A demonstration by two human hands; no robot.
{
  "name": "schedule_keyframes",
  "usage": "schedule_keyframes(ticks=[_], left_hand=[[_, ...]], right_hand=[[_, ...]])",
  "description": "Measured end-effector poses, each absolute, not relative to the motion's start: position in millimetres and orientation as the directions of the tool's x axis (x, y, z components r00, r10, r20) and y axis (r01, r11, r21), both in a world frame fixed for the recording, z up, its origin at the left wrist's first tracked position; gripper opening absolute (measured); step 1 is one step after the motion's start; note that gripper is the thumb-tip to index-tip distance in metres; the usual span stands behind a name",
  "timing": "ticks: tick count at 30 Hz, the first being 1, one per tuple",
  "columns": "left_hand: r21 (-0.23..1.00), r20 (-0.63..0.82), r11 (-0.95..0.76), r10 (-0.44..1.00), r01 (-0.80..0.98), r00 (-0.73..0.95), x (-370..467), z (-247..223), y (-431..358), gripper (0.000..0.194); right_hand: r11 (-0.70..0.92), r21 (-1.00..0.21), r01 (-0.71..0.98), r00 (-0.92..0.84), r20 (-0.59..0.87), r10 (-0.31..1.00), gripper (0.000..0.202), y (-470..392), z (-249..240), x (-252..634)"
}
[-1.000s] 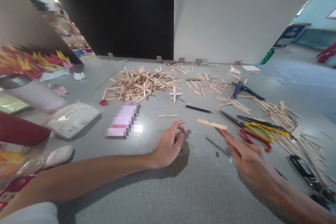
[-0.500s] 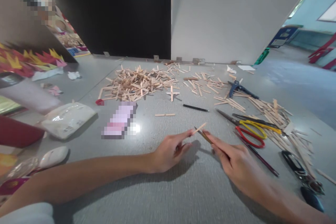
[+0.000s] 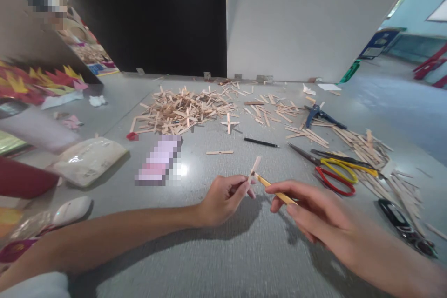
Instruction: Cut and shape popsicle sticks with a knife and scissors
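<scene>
My left hand (image 3: 225, 198) rests on the grey table (image 3: 223, 251) and pinches a short pale wooden stick (image 3: 254, 167) that points up and away. My right hand (image 3: 317, 216) holds a longer yellowish wooden stick (image 3: 275, 191) between thumb and fingers. Its far tip meets the short stick near my left fingertips. Both hands are close together at the table's middle front.
A big pile of wooden sticks (image 3: 181, 111) lies at the back, more sticks (image 3: 363, 146) at the right. Yellow scissors (image 3: 344, 164), red scissors (image 3: 331, 181), blue pliers (image 3: 321, 115), a black pen (image 3: 261, 142), a stick cross (image 3: 228, 123) and a white pouch (image 3: 87, 160) lie around.
My right hand brought its stick leftward to my left hand, which took hold of a short stick. The two sticks now touch, and both hands have drawn nearer to me.
</scene>
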State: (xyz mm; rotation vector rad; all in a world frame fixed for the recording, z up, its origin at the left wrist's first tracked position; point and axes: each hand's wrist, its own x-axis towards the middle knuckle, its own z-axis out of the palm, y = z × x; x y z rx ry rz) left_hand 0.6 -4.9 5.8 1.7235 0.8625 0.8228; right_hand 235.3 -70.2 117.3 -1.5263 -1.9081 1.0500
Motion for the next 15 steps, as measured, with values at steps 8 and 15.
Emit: schedule_keyframes(ticks=[8, 15], left_hand=[[0.968, 0.097, -0.197, 0.863, 0.153, 0.496, 1, 5, -1, 0.047], [0.972, 0.083, -0.172, 0.887, 0.159, 0.454, 1, 9, 2, 0.049]], right_hand=[[-0.065, -0.884, 0.462, -0.266, -0.209, 0.941, 0.053, -66, 100, 229], [-0.111, -0.861, 0.496, -0.311, -0.296, 0.903, 0.051, -65, 83, 214]])
